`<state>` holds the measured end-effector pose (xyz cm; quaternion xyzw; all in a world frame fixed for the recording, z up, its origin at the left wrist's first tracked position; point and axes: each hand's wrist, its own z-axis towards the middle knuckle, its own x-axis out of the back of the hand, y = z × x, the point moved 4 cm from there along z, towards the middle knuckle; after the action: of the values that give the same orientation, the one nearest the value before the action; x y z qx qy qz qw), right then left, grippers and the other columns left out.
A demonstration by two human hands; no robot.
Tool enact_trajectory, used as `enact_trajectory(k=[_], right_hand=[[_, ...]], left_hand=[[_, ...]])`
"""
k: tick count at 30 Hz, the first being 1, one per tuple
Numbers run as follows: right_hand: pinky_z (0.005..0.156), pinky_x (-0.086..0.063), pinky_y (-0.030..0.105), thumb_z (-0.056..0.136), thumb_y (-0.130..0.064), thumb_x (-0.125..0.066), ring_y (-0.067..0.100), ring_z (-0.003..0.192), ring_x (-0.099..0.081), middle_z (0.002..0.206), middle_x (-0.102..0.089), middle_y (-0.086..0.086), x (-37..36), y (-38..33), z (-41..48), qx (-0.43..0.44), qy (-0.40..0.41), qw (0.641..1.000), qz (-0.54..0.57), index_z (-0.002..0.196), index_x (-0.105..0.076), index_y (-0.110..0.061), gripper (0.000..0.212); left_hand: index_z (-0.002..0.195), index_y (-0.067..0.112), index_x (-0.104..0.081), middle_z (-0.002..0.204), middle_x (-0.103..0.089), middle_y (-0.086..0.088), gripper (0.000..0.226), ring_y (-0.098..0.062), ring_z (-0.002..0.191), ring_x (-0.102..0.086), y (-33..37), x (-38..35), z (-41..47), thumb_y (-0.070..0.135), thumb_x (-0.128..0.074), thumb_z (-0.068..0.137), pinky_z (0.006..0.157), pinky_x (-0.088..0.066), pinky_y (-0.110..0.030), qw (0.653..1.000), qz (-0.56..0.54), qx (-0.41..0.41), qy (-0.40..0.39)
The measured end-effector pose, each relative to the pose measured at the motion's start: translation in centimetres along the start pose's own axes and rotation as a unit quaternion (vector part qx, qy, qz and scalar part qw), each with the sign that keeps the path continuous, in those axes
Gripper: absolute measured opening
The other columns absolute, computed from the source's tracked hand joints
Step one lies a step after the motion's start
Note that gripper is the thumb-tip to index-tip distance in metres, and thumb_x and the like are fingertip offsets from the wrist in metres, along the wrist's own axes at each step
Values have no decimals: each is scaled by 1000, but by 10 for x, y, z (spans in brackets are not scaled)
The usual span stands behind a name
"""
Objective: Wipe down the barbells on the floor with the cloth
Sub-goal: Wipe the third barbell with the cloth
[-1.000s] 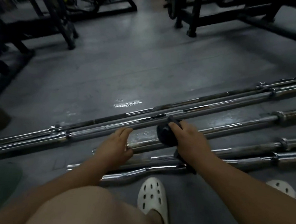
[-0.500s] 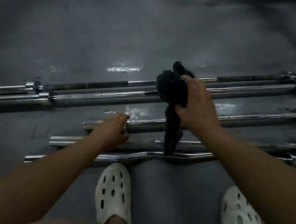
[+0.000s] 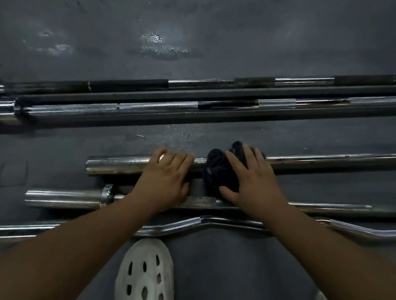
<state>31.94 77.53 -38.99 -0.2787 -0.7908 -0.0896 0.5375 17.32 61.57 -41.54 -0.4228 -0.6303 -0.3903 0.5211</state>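
Several steel barbells lie side by side on the grey floor. My left hand (image 3: 165,178) rests on the middle bar (image 3: 118,164), fingers curled over it near its left end. Just to its right, my right hand (image 3: 250,176) holds a bunched black cloth (image 3: 219,169) down on that same bar, fingers spread over the cloth and thumb tucked under its near side. Nearer to me lie a shorter bar with a collar (image 3: 62,199) and a bent curl bar (image 3: 179,226). Two long bars (image 3: 109,109) lie farther away.
My white perforated clog (image 3: 144,280) stands on the floor just below the curl bar; the tip of a second clog (image 3: 321,299) shows at the bottom edge. Bare grey rubber floor with wet-looking shiny patches (image 3: 159,44) stretches beyond the far bars.
My right hand has lowered the cloth, which hung lifted over the far bars, onto the middle bar beside my left hand. The view has tilted further down, closer to the bars.
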Motion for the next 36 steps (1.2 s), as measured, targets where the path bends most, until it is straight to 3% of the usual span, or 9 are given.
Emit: enact_trajectory(k=[5, 8, 11, 15, 20, 24, 29, 31, 36], right_hand=[[119, -4, 61, 74, -83, -53, 38, 150, -9, 164, -14, 8, -9, -21, 37, -15, 4, 999, -38, 155, -17, -37, 100], [114, -19, 62, 71, -73, -64, 36, 135, -38, 144, -47, 7, 1, -32, 66, -12, 57, 998, -37, 144, -42, -33, 87], [107, -35, 52, 69, -65, -71, 31, 124, -52, 138, -54, 4, 14, -10, 80, 73, 51, 994, -55, 144, -44, -31, 87], [103, -41, 47, 63, -56, -79, 29, 120, -54, 141, -52, 1, 24, 32, 72, 72, 16, 996, -55, 144, -44, -28, 93], [103, -39, 51, 58, -46, -81, 32, 113, -57, 120, -64, 4, -2, -31, 61, 3, 85, 996, -36, 122, -60, -23, 70], [106, -42, 44, 57, -35, -86, 28, 124, -54, 140, -56, 3, 13, 8, 47, 117, 10, 993, -33, 140, -52, -22, 90], [94, -46, 39, 63, -8, -80, 35, 113, -61, 124, -65, 12, 34, 89, 13, -96, 102, 986, 91, 123, -64, -14, 62], [87, -47, 37, 73, -11, -76, 34, 107, -63, 117, -69, 10, 30, 54, 24, -130, 124, 969, 170, 121, -66, -17, 49], [99, -48, 39, 74, -23, -72, 27, 109, -63, 120, -69, 4, 14, -76, 51, 38, 110, 978, 170, 128, -63, -21, 55]], left_hand=[[110, 24, -52, 102, -67, -1, 38, -27, 95, -61, -20, 6, 46, 43, -56, 77, 89, -41, -40, 997, 28, 22, -68], [105, 27, -57, 99, -68, -2, 34, -29, 95, -64, -43, 18, 86, 51, -58, 80, 69, -40, -32, 988, -26, 54, -145], [106, 33, -62, 89, -59, 3, 36, -25, 87, -59, -57, 26, 112, 55, -63, 77, 67, -37, -30, 961, -78, 46, -260], [97, 26, -62, 95, -67, -1, 32, -28, 94, -61, -50, 21, 91, 52, -61, 78, 70, -39, -34, 991, -13, 37, -125], [90, 17, -64, 82, -68, -5, 24, -29, 84, -59, -18, 4, 46, 35, -60, 75, 87, -39, -41, 998, -6, 63, 4], [128, 11, -57, 121, -65, -7, 58, -29, 113, -55, -13, 4, 20, 44, -42, 82, 109, -30, -44, 999, -39, 26, 6], [149, 17, -36, 152, -41, -12, 70, -32, 135, -41, -43, -3, -8, 51, -46, 88, 113, -29, -47, 992, -99, 80, 16], [151, 20, -30, 152, -38, -13, 82, -34, 133, -41, -46, -8, -9, 62, -48, 83, 112, -29, -50, 988, -99, 114, -12], [157, 21, -4, 153, -36, -13, 106, -33, 133, -41, -50, -5, -6, 57, -52, 70, 114, -25, -47, 987, -111, 103, -57]])
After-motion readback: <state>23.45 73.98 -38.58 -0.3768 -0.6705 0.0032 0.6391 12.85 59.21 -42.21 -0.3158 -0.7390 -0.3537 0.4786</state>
